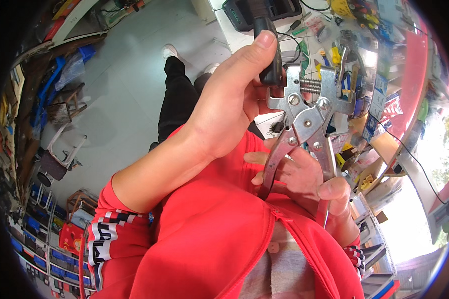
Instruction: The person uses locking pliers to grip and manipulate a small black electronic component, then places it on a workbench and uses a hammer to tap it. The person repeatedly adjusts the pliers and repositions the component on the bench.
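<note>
My left hand (222, 109) reaches up from the left and grips a long black handle-like object (270, 57), its thumb pressed along the near side. The object's lower end meets the left jaw of silver metal pliers (307, 122), which have a coil spring (311, 85) between the jaws. I cannot tell whether the jaws clamp it. My right hand (307, 177) is closed round the pliers from below, its thumb on the right handle and fingers reaching to the left one. Those handles stand apart. The pliers and left wrist hide part of my left fingers.
Behind the pliers a cluttered workbench holds a black tray (239, 15), small tools and packages. A dark cable (409, 149) runs along the right. On the floor at left stand a chair (53, 164) and a stool (67, 109). Racks with blue bins (65, 256) fill the lower left.
</note>
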`<state>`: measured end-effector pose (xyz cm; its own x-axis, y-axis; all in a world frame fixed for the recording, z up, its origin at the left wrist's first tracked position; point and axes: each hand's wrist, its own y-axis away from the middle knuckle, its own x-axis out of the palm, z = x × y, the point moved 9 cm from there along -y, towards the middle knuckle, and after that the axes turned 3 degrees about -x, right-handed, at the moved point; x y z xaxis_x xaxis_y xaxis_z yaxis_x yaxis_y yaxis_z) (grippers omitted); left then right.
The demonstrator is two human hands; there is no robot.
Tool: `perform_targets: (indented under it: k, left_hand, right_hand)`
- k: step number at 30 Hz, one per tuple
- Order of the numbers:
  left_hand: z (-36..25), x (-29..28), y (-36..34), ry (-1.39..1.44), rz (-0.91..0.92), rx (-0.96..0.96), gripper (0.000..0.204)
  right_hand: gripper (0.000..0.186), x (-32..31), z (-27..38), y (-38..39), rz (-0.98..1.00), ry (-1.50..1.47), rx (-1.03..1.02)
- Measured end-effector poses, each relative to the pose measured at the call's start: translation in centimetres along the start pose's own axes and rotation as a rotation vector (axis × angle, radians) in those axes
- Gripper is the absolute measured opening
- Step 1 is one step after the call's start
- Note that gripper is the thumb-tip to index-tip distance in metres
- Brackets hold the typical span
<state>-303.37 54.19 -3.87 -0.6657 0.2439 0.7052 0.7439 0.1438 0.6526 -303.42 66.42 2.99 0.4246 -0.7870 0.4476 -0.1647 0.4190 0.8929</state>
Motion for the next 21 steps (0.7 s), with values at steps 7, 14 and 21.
perform_targets:
  k: [7,14,21]
  left_hand:
    - [0.02,0.31,0.05,-0.016,0.045,0.008,0.048]
    - [0.17,0.06,-0.17,-0.019,0.023,0.003,0.049]
    - [0.19,0.16,-0.12,0.01,0.038,-0.007,0.048]
  right_hand:
    - [0.109,0.18,-0.17,0.1,0.013,-0.02,0.005]
    - [0.095,0.2,0.04,-0.18,0.141,-0.038,-0.067]
    - [0.092,0.07,-0.24,-0.01,0.14,-0.019,-0.056]
